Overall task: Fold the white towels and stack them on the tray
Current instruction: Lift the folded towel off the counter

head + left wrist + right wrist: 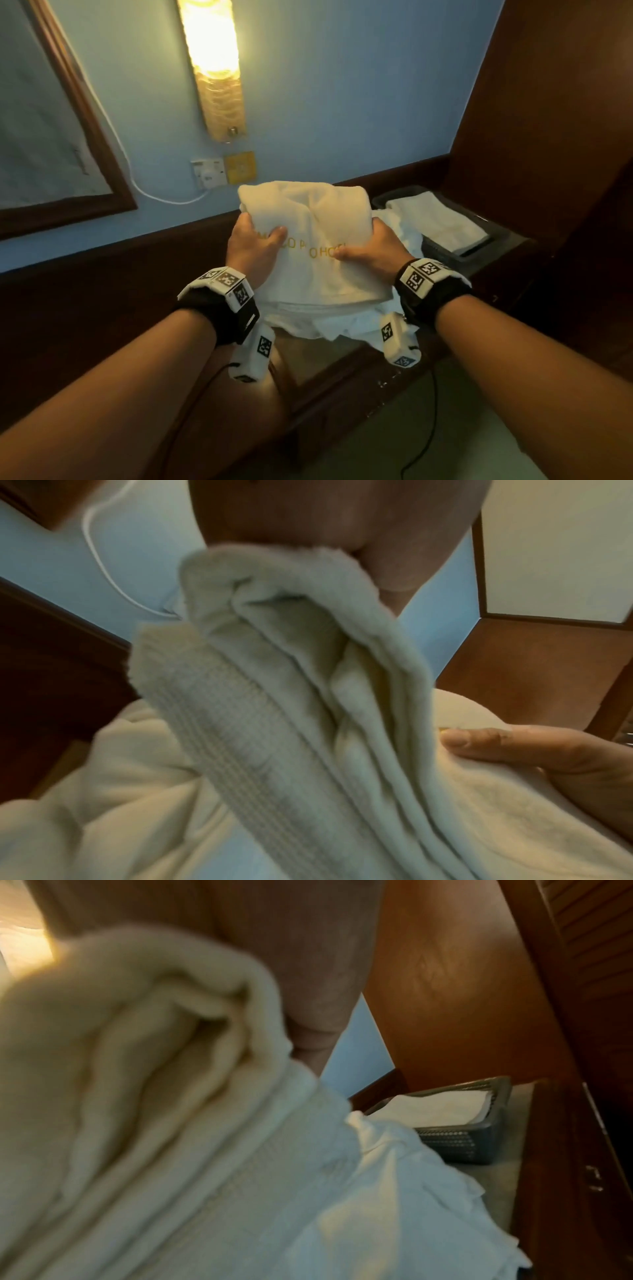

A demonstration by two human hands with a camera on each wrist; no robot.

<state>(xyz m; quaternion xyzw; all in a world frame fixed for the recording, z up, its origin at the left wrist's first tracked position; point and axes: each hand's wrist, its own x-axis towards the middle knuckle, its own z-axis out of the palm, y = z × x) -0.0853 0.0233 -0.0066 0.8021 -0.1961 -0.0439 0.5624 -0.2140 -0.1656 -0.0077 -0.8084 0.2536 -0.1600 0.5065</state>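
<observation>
Wooden counter (pixel 342 370) carries a loose white cloth heap (pixel 346 322). Above it, folded white towel (pixel 308 246) with gold lettering, gripped at both side edges. Dark tray (pixel 493 240) to the right holds one folded towel (pixel 438 219). Left hand (pixel 251 248) and right hand (pixel 371 250): thumbs on top, fingers clamped beneath.

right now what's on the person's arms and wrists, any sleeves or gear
No sleeves: both forearms are bare. Each wrist has a wide black band. The left wrist band and right wrist band are topped with white blocks printed with black square code markers. A white camera box with the same markers hangs below each wrist, left and right. A thin black cable trails down. The hands wear no gloves.
</observation>
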